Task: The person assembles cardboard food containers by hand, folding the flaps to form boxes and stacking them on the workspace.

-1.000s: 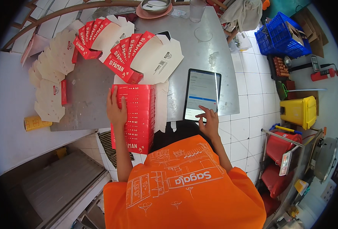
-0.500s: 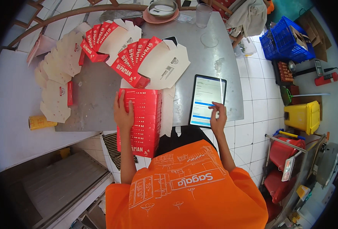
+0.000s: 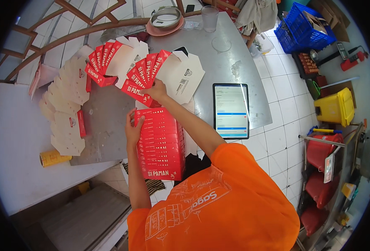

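In front of me lies a long row of flattened red food boxes (image 3: 162,144), packed face to face. My left hand (image 3: 134,130) grips its far left corner, with the thumb on top and the fingers at the side. My right hand (image 3: 155,91) reaches across to a fan of red-and-white box blanks (image 3: 145,69) just beyond the row. Its curled fingers pinch the nearest blank of that fan. To the right, a tablet (image 3: 231,112) with a lit screen lies on the grey metal table (image 3: 201,121), untouched.
Another fan of boxes (image 3: 105,62) and spread white blanks (image 3: 67,125) lie left. A yellow roll (image 3: 55,159) is near the table's left edge. At the far side stand a steel bowl (image 3: 166,19) and a clear cup (image 3: 210,19). Blue crates (image 3: 304,29) stand right.
My right hand has left the tablet and moved left and away from me to the fanned blanks. My left hand stays on the box row. The view has shifted slightly.
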`<state>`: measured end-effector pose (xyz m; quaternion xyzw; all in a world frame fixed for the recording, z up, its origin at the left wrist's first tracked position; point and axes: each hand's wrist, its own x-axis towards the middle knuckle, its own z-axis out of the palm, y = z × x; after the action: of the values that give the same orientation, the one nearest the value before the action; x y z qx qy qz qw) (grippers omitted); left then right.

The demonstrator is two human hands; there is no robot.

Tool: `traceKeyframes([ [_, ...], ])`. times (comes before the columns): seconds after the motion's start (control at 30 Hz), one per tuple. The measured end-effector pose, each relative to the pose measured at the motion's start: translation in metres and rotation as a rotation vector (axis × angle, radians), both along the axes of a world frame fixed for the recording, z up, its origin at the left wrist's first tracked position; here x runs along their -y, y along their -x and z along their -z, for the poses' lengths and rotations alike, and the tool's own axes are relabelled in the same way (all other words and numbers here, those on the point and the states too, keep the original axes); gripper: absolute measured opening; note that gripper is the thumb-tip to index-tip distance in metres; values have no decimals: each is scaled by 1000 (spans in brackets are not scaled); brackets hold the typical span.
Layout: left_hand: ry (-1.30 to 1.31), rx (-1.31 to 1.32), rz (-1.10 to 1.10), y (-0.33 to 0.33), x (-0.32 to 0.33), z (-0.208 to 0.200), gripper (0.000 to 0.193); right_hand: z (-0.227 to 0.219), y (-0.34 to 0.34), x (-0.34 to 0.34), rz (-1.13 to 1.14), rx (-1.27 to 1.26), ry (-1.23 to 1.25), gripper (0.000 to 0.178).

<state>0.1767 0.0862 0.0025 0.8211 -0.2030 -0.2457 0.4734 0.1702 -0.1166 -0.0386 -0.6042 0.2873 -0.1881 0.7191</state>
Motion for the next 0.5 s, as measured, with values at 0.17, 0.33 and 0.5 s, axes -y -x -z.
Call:
traceKeyframes([
  [0.17,238,-194,-1,0,-4,22,50,-28,4,24,35,11,-2,37],
  [0.33,300,-332,48,-11,-19,40,49,-76,30,79,-290,183,-110,40],
  [0.5,209,-165,73,-21,-20,57,48,-29,42,82,-337,-69,109,54],
])
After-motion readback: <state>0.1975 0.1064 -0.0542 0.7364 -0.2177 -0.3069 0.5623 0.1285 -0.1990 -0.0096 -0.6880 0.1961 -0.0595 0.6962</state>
